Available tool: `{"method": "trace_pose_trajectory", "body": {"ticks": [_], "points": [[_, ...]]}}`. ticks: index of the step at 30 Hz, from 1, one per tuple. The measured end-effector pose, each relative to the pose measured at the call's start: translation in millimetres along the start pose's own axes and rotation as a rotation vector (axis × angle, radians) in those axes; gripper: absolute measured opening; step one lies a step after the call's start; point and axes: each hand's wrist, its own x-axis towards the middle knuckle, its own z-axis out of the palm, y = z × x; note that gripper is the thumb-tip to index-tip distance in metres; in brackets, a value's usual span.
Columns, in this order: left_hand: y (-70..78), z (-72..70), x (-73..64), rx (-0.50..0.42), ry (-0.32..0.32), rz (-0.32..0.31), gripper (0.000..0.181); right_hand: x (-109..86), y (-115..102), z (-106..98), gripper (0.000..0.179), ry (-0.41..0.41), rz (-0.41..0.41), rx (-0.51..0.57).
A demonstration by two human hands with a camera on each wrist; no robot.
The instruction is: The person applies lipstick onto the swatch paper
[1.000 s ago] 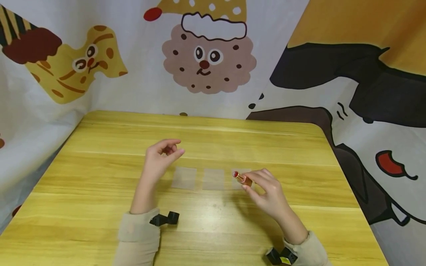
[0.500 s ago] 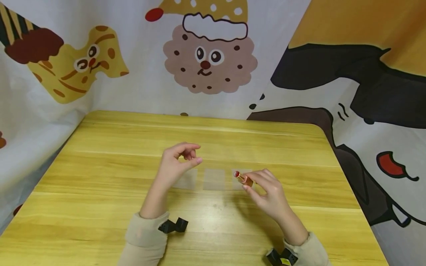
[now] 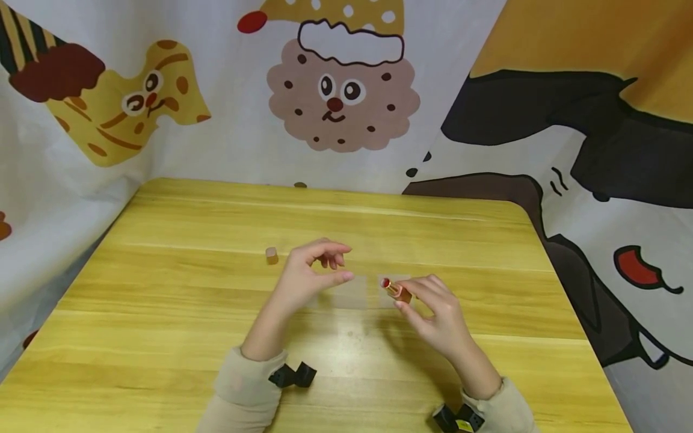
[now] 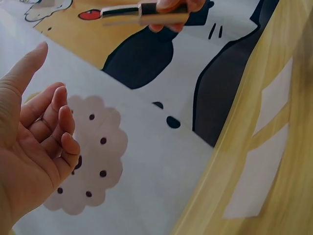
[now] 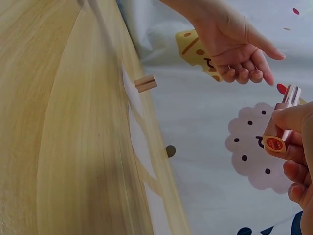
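Observation:
My right hand (image 3: 433, 310) pinches an uncapped lipstick (image 3: 399, 293) between thumb and fingers. The red tip points up and to the left in the head view. A round red label shows on the base of the lipstick (image 5: 279, 134) in the right wrist view. My left hand (image 3: 314, 270) hovers to the left of it, fingers loosely bent, with nothing in its grasp. Behind that hand, the lipstick cap (image 3: 271, 255) stands on the table. In the right wrist view, the same cap (image 5: 145, 83) has a rose-gold colour.
Pale square sheets lie in a row on the wooden table (image 3: 162, 337). The middle sheet (image 3: 349, 293) shows between the hands; the left one is mostly covered by my left hand. A printed curtain (image 3: 216, 156) hangs behind the table.
My left hand has moved to the right, towards the lipstick. The cap it had hidden now shows on the table. My right hand and the lipstick have stayed in place.

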Motion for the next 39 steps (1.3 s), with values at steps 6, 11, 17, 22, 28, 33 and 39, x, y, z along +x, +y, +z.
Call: {"method": "trace_pose_trajectory", "body": {"ticks": [6,11,17,22,28,33,39], "points": [[-0.2,12.6,-0.5,-0.021,-0.048,0.01,0.034,2.4,-1.5,-0.1,0.03,-0.011,0.001,0.005],[-0.9,22.2,-1.3,-0.041,-0.086,-0.008,0.036,2.5,-1.8,0.1,0.03,-0.019,0.003,0.004],[-0.4,34.6,-2.6,-0.029,-0.124,-0.034,0.039,1.7,-3.2,-0.4,0.031,-0.026,0.012,0.001],[-1.6,44.7,-3.6,-0.022,-0.154,-0.012,0.04,0.2,-2.7,-0.2,0.031,-0.022,0.016,-0.008],[-5.8,51.0,-5.6,-0.022,-0.154,0.021,0.037,-0.9,-1.9,-0.2,0.031,-0.023,0.02,-0.013],[-8.2,54.5,-6.4,-0.04,-0.151,0.049,0.035,-0.7,-2.6,-0.4,0.031,-0.025,0.015,-0.011],[-9.1,59.1,-7.9,-0.052,-0.124,0.027,0.031,-0.4,-3.1,-0.7,0.031,-0.025,0.012,-0.007]]}}
